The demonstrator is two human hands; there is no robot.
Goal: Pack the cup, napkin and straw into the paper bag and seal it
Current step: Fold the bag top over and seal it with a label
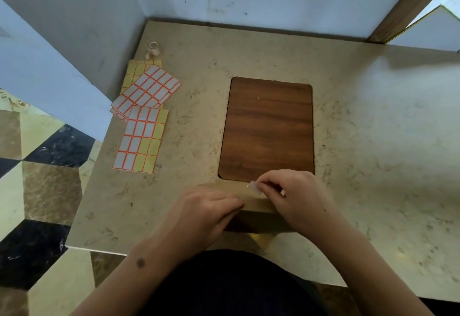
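Two hands at brown paper bag [256, 202], near edge of wooden inlay panel [267, 129]. Left hand [209, 210] presses folded top flat; right hand [286, 191] pinches small white sticker [255, 187] over fold, we judge for sealing. Cup, napkin, straw unseen.

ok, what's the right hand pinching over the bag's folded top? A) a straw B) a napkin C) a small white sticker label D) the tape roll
C: the right hand pinches a small white sticker label at the folded top of the paper bag, which the left hand presses down; the sticker sheets lie off to the left.
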